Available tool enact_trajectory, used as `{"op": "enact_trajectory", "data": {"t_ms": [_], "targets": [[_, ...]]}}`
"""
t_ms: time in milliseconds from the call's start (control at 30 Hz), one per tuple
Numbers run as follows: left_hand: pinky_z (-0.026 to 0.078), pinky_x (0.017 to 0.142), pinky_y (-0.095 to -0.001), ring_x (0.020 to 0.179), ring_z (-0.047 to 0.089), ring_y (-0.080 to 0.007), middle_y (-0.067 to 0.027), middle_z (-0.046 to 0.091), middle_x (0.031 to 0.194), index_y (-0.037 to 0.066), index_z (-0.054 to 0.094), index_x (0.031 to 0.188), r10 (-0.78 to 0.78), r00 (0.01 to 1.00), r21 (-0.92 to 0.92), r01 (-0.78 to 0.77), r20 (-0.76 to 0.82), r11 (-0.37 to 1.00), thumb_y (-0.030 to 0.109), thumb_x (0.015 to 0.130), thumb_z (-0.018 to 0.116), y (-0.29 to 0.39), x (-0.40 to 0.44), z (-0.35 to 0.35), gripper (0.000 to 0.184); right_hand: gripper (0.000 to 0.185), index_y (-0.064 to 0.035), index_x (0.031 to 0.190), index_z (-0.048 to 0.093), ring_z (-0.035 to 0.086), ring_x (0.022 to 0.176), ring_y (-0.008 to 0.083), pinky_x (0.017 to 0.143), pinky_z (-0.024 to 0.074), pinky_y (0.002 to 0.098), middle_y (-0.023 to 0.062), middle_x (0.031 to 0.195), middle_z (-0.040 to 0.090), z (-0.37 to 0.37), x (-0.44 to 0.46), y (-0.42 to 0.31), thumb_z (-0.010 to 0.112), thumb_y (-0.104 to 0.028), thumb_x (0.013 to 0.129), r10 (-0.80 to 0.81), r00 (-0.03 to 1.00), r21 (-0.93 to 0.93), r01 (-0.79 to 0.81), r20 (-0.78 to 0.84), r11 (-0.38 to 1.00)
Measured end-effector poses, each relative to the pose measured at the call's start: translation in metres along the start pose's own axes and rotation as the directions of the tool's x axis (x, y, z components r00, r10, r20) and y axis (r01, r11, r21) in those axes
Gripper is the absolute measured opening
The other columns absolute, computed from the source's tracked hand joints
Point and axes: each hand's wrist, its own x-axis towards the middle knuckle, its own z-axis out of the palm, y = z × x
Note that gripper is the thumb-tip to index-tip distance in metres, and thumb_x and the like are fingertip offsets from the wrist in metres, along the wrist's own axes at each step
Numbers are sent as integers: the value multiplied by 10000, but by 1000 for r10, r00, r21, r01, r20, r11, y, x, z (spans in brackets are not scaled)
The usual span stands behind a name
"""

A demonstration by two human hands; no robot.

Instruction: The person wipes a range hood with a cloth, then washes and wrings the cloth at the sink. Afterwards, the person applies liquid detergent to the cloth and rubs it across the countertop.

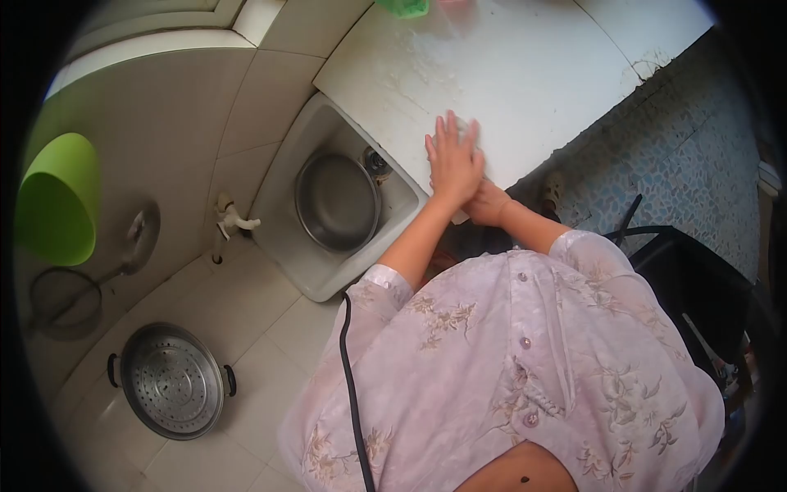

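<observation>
My left hand [453,164] lies over the near corner of the white countertop [525,74], its fingers stretched out and spread. Something small and pale shows between and beside its fingertips, too blurred to name. My right hand [489,202] is at the counter's edge, close against my left wrist and partly beneath it. Its fingers are hidden, so I cannot see whether it holds anything. Wet-looking smears mark the countertop beyond my hands.
Left of the counter, a grey sink [287,238] holds a metal basin [338,201]. A white tap [236,221] sticks out from the tiled wall. A steamer pot [172,381], a green holder [59,201] and a hanging strainer [65,302] are further left. A black bin [697,287] stands right.
</observation>
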Motion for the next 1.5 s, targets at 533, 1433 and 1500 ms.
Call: {"op": "enact_trajectory", "data": {"t_ms": [533, 1433, 1500], "targets": [[453, 594, -324, 627, 592, -244, -106, 603, 657, 59, 621, 805, -208, 902, -371, 58, -379, 927, 227, 755, 553, -120, 131, -65, 189, 801, -35, 1286, 261, 211, 1261, 193, 1041, 159, 319, 89, 1345, 261, -38, 8, -2, 638, -196, 598, 25, 998, 171, -36, 64, 985], [421, 770, -338, 837, 524, -305, -111, 533, 1095, 110, 534, 1099, 104, 991, -539, -132, -81, 832, -14, 689, 430, -66, 30, -13, 441, 293, -66, 896, 494, 535, 790, 292, 670, 434, 385, 116, 821, 538, -37, 48, 3, 612, -235, 686, 775, 592, 116, -773, -224, 624], [413, 800, -318, 906, 505, -284, -72, 539, 1103, 149, 566, 1055, 171, 949, -334, -257, -266, 907, -6, 677, 447, -65, 39, -14, 425, 290, -64, 878, 511, 546, 769, 298, 659, 435, 389, 114, 802, 549, -41, 48, 4, 621, -250, 685, 793, 568, 126, -789, -219, 601]]}}
